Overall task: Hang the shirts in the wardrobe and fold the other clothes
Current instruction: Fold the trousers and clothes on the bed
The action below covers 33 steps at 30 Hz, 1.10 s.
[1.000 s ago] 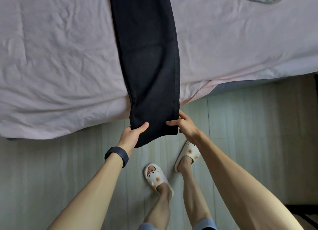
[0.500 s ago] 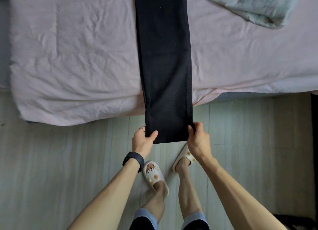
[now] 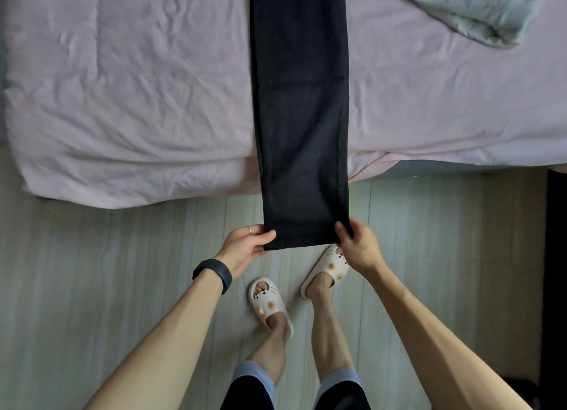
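Observation:
A pair of black trousers [image 3: 300, 109], folded lengthwise into one long strip, lies across the bed [image 3: 129, 102] and hangs out past its near edge over the floor. My left hand [image 3: 245, 248] pinches the hem's left corner, thumb on top. My right hand [image 3: 357, 247] grips the hem's right corner. The hem is held level and taut in the air above my feet. The trousers' upper end runs out of view at the top.
A pale green garment [image 3: 478, 10] lies crumpled on the bed at the upper right. The bed carries a wrinkled pink cover. I stand in white slippers [image 3: 270, 305] on a light wood floor [image 3: 92, 287]. A dark piece of furniture [image 3: 557, 271] borders the right edge.
Both hands shifted their hold to the hem's outer corners and pulled it straight and level. The view has moved back and right, showing more of the bed and green garment.

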Motion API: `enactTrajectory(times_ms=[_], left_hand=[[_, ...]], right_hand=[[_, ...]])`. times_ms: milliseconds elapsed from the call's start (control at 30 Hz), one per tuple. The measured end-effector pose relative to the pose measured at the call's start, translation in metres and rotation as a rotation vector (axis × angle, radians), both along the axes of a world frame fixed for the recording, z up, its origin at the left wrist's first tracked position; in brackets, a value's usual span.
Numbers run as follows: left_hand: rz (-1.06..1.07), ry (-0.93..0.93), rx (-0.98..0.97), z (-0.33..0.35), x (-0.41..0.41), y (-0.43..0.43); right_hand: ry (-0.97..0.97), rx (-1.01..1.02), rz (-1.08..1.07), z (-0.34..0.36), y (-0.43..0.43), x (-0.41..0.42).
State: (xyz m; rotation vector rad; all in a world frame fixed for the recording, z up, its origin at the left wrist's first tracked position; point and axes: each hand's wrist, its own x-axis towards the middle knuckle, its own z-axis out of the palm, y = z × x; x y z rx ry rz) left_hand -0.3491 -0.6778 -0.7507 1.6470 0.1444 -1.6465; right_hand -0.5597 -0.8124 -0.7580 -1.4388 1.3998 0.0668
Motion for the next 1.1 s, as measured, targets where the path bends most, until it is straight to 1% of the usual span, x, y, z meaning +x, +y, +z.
enactTrajectory(times_ms=[67, 167, 233, 367, 500, 533, 667, 733, 833, 967, 1100], left_hand=[[-0.028, -0.116, 0.019, -0.002, 0.004, 0.003], [-0.176, -0.313, 0.076, -0.008, 0.013, 0.005], [-0.236, -0.397, 0.115, -0.013, 0.013, 0.004], [-0.254, -0.52, 0.201, -0.015, 0.001, -0.005], [-0.287, -0.596, 0.285, -0.017, -0.009, -0.017], [-0.342, -0.602, 0.298, -0.017, -0.011, -0.02], [-0.622, -0.63, 0.35, -0.008, -0.016, -0.037], [-0.701, -0.681, 0.318, 0.007, -0.019, -0.05], [-0.795, -0.821, 0.23, 0.043, -0.015, -0.091], [-0.852, -1.027, 0.114, 0.098, 0.002, -0.159], [-0.843, -1.154, 0.024, 0.145, 0.035, -0.222]], right_hand=[[-0.029, 0.036, -0.059, 0.001, -0.002, -0.003], [-0.067, 0.11, -0.161, 0.003, -0.002, -0.008], [-0.046, 0.085, -0.156, 0.002, 0.0, -0.011], [0.092, -0.083, 0.016, 0.0, 0.003, -0.004], [0.169, -0.094, 0.061, -0.007, 0.006, 0.007], [0.204, -0.107, 0.104, -0.008, 0.007, 0.009], [0.432, -0.188, 0.433, -0.003, 0.002, 0.011], [0.448, -0.257, 0.519, 0.013, -0.007, 0.014], [0.413, -0.362, 0.59, 0.043, -0.04, 0.027], [0.326, -0.468, 0.569, 0.093, -0.104, 0.055], [0.259, -0.582, 0.507, 0.137, -0.173, 0.09]])
